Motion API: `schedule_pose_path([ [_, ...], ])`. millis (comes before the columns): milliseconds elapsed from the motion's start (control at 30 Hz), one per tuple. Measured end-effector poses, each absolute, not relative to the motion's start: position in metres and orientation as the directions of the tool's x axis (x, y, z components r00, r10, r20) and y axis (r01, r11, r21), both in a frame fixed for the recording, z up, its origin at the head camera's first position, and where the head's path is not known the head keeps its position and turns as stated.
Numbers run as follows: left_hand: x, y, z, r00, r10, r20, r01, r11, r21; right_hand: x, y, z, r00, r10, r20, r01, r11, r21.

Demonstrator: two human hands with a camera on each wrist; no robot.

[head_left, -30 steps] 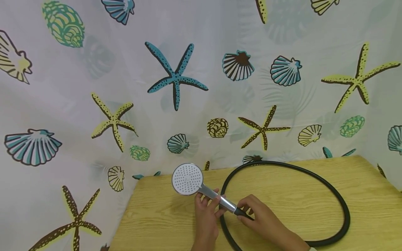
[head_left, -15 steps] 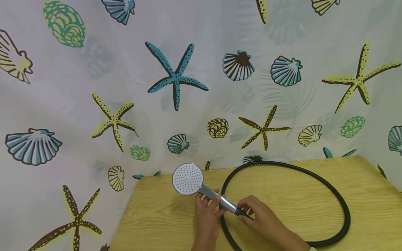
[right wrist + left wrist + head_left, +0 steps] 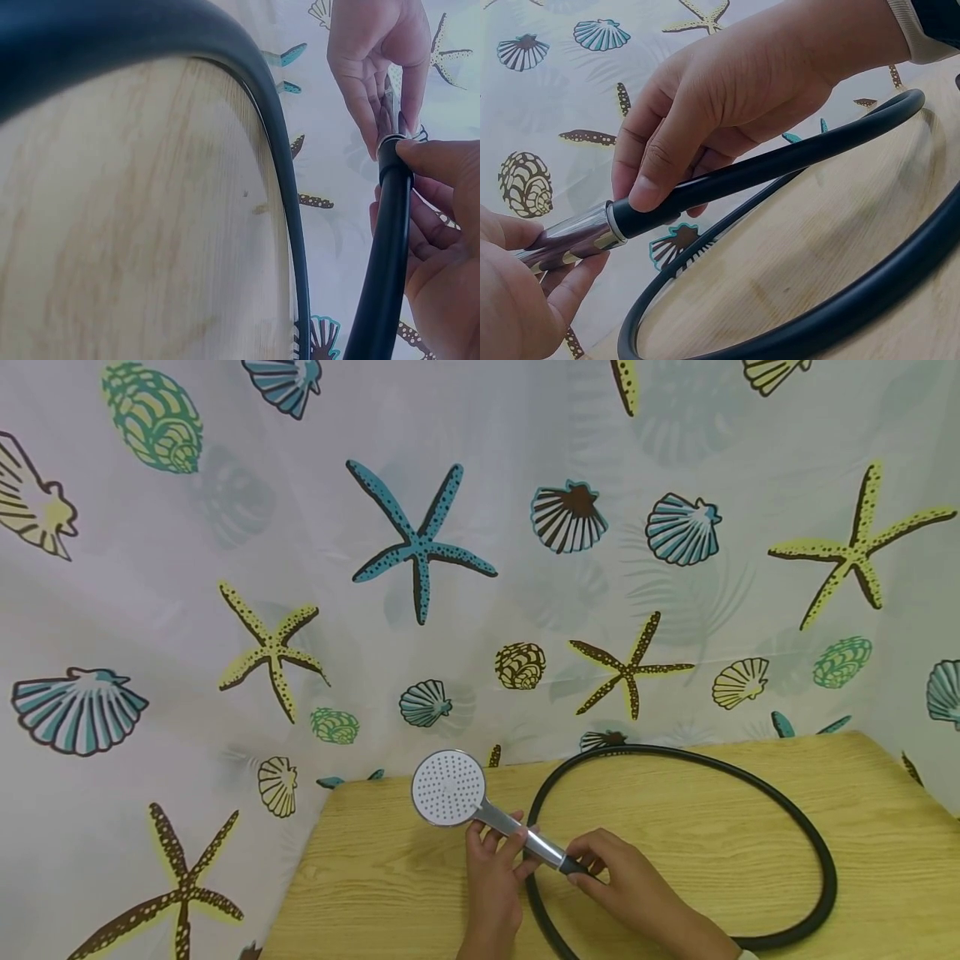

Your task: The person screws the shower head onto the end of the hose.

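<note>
A chrome hand shower [image 3: 448, 787] with a round white, dotted spray face is held above the table, its face turned up toward the head camera. My left hand [image 3: 495, 881] grips the chrome handle [image 3: 581, 238], thumb on one side and fingers on the other. At the handle's lower end, my right hand [image 3: 626, 881] pinches the black hose [image 3: 742, 176] between thumb and fingers. The hose end meets the chrome collar there, as both wrist views show. From the right hand the hose runs back and bends into a wide loop.
The hose loop spreads over the light wooden table [image 3: 382, 868], reaching its back edge and far to the right. A white curtain [image 3: 480, 610] printed with starfish and shells hangs behind the table and along both sides.
</note>
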State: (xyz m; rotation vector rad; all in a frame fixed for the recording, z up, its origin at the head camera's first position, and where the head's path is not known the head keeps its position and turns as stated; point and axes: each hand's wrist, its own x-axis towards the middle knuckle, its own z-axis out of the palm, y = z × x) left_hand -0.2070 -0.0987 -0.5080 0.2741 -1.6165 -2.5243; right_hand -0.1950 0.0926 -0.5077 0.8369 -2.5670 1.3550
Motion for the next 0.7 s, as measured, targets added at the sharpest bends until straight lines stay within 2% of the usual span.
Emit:
schedule_pose_path([
  [700, -0.2086, -0.0984, -0.5077, -0.973, -0.212, -0.087, 0.011, -0.422, 0.907, -0.197, 0.0945, -0.5091, -0.838, -0.431, 0.334, -0.513, 0.415, -0.752],
])
